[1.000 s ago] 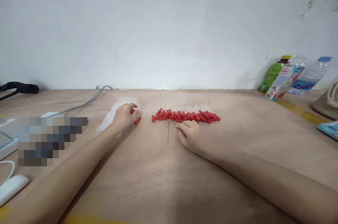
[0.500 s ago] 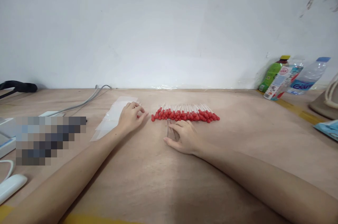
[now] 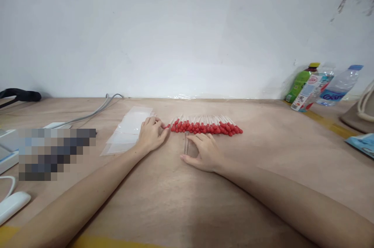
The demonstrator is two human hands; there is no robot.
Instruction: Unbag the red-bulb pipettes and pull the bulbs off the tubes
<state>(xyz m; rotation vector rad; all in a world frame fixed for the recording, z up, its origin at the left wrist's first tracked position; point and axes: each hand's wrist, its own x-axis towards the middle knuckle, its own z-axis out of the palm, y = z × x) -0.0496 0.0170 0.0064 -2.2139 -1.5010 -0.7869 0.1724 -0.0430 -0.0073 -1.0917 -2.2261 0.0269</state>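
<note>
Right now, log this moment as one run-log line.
left hand: at dropper row, left end | right hand: resting on clear tube

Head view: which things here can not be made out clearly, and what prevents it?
Left hand: fingertips meet the left end of the row of red-bulbed droppers; its own fingers hide whether it grips one.
Thin clear tube by the right hand: too transparent and small to name surely.
Things at far left: covered by a pixelated patch.
Bag: cut off by the right edge.
</note>
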